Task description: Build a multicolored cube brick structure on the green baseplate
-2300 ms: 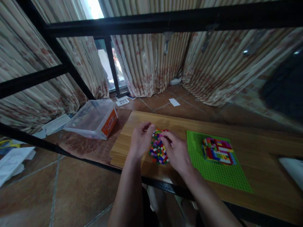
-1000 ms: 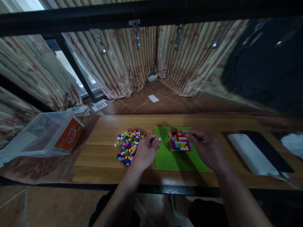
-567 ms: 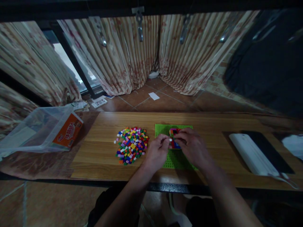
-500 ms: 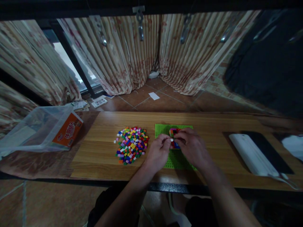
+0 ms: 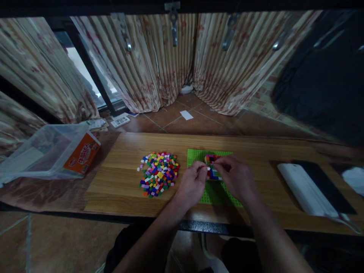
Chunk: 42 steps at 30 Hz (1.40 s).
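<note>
My left hand (image 5: 193, 182) is closed in a pinch, with a small white toy brick (image 5: 208, 168) at its thumb and fingertip. Close beside it, my right hand (image 5: 236, 175) has its thumb and fingers together over the build; what they hold, if anything, is too small to make out. Beneath both hands lies a green studded baseplate (image 5: 217, 195). On it stands a low build of coloured bricks (image 5: 214, 175), red, pink, blue and other colours, partly covered by my fingers. A heap of loose small bricks (image 5: 159, 174) in many colours lies left of the baseplate.
A clear plastic bin (image 5: 54, 172) with an orange label stands at the table's left. To the right, a white oblong device (image 5: 308, 189) with a cable lies against a dark flat panel (image 5: 327, 185). The wooden tabletop (image 5: 113, 182) ends at a dark front edge.
My right fingers have drawn slightly right, away from the left fingertips, so more of the brick build shows. My left hand still pinches by the white brick. The camera view has shifted slightly.
</note>
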Motion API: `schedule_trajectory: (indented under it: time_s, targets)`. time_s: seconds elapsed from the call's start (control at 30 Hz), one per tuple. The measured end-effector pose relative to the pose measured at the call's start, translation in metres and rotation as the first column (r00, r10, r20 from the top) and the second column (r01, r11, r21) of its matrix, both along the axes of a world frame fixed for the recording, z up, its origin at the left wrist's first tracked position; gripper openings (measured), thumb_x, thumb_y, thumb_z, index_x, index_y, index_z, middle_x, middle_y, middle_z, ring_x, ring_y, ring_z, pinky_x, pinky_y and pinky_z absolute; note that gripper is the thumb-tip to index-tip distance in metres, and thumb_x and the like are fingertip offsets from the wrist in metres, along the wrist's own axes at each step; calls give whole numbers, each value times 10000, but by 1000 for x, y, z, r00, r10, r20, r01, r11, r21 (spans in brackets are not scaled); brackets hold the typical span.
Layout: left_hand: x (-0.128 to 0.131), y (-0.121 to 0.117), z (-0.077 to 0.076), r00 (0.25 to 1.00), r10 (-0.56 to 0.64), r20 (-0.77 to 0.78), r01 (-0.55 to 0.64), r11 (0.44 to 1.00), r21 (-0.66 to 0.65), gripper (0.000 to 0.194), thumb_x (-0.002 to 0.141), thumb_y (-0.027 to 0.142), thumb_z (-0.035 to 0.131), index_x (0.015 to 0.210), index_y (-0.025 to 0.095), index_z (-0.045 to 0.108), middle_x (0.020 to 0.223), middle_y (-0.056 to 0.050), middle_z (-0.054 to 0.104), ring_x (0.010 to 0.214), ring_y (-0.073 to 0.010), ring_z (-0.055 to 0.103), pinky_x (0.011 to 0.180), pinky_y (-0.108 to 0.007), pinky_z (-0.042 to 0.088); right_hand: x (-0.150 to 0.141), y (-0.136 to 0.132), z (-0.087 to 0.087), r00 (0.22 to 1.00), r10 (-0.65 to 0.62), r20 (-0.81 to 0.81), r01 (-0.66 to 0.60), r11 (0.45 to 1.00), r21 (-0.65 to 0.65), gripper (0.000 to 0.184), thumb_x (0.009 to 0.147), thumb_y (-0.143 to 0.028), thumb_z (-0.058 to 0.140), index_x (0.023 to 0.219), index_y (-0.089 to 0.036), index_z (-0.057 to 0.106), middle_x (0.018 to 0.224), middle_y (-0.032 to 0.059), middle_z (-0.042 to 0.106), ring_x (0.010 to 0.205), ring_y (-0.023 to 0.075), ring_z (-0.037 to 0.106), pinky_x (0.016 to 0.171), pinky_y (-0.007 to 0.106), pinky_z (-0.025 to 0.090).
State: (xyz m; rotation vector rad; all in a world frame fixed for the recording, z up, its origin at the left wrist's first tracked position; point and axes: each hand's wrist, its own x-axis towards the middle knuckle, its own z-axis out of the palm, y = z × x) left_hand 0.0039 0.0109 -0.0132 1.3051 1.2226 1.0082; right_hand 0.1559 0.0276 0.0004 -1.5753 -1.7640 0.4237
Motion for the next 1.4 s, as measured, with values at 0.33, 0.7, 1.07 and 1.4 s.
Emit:
schedule_trajectory:
  time_s: [0.33,0.7,1.07,1.4]
  targets:
    - [0,-1,-1,998,-5,-69,8,999,48,178,935,305,455,888,192,585,787,-14,632,765,-159,618,669,-259,478,-6,3,-3,997,-52,54,52,999,9,181,811,-298,568,687,-205,662,769,50,637,721,195,595,698,341,445]
    - [0,-1,-2,1000,8,-6,-8,1000,24,169,909,300,481,876,186,602,793,-22,638,755,-159,615,663,-261,478,-8,7,1,993,-61,100,64,998,-21,126,758,-239,597,650,-207,656,735,49,627,706,202,587,690,350,431]
    - [2,0,10,862,242,446,-145,960,-241,180,749,300,697,833,142,715,683,7,633,582,-81,532,572,-206,418,-15,-10,8,955,104,-277,-110,994,-7,242,896,-407,580,920,-218,729,966,57,725,870,192,661,769,326,498]
    - [-4,-2,18,789,251,561,-149,964,-222,217,708,313,765,793,134,677,685,1,647,572,-74,545,568,-208,433,-30,-12,8,845,58,-532,-147,981,-126,206,827,-403,669,865,-215,743,933,48,739,803,172,652,740,322,514]
